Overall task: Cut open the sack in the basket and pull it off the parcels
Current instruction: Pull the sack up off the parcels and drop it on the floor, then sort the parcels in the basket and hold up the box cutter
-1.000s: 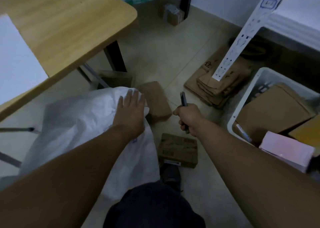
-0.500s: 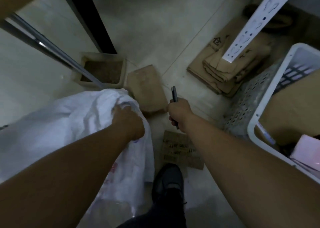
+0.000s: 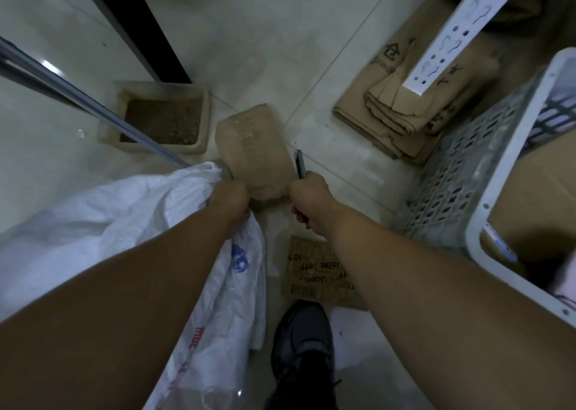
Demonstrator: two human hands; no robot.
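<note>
A: Since the view looks straight down, which holder is biggest, and what is in it?

B: That's the white plastic basket (image 3: 452, 179) at the right edge, its wall pierced with rows of slots. Brown cardboard parcels (image 3: 536, 194) fill what shows of the inside. Something pale sits at its near corner, too blurred to name.

A: Any other container?

B: One shallow tray (image 3: 156, 89) on the floor tiles at the foot of a black table leg (image 3: 137, 26). Brown gritty stuff covers its bottom.

A: And the sack?

B: The sack (image 3: 93, 232) is outside the basket, on the floor at the left, well apart from it. It's white, woven-looking, slack and crumpled. A blue mark (image 3: 240, 260) and red lettering (image 3: 194, 338) show on the part hanging near the forearm.

A: What has hold of it?

B: The left hand (image 3: 229, 204), fingers curled tight into a bunched fold at the sack's far end.

A: The right one?

B: The right hand (image 3: 311, 201) is a fist round a slim dark tool (image 3: 300, 166), pen-shaped, its tip sticking out beyond the knuckles. I can't make out a blade.

A: Anything smaller nearby?

B: A taped parcel (image 3: 252, 151) lies on the floor just beyond both hands, beside the sack's edge. A flatter labelled parcel (image 3: 311, 272) lies under the right forearm, just ahead of a dark shoe (image 3: 304, 347).
</note>
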